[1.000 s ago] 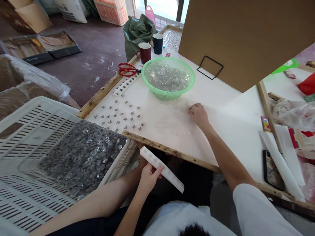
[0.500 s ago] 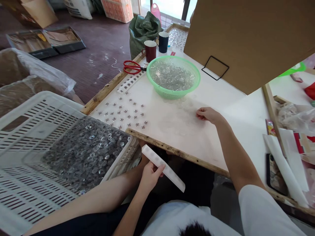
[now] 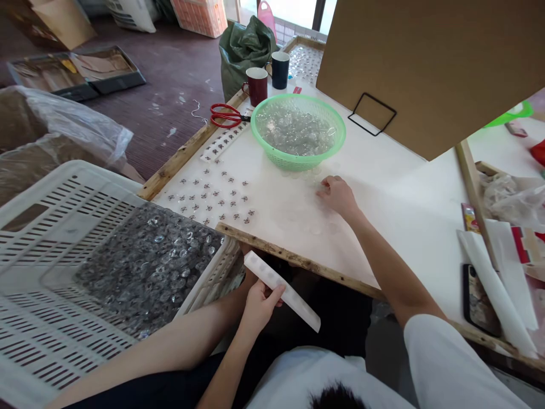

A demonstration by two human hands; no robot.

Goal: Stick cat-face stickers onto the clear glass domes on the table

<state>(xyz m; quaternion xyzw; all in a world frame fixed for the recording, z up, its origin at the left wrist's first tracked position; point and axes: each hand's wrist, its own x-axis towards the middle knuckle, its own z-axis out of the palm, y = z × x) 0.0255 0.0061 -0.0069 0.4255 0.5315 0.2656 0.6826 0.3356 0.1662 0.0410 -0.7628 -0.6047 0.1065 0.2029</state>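
Note:
My left hand (image 3: 260,304) grips a white paper strip (image 3: 283,292) with faint round spots, holding it slanted above my lap. Over the white tabletop (image 3: 409,221), my right hand (image 3: 338,194) reaches down with fingers bent together among faint clear discs (image 3: 310,218). Whatever lies between those fingertips is too small to make out. Just beyond that hand stands a green plastic basket (image 3: 293,163) holding many clear pieces (image 3: 293,130). To the left, clear pieces with small dark motifs (image 3: 221,202) lie spread in loose rows.
A white crate (image 3: 40,267) of clear discs stands at my left. Red-handled scissors (image 3: 225,116), a maroon mug (image 3: 257,88) and a dark blue mug (image 3: 280,71) are at the back left. A cardboard box (image 3: 426,74) looms at the right, with a phone (image 3: 479,301) nearer me.
My right hand has moved left and slightly away from me across the tabletop, toward the clear discs near the basket. The left hand and its paper strip have stayed put.

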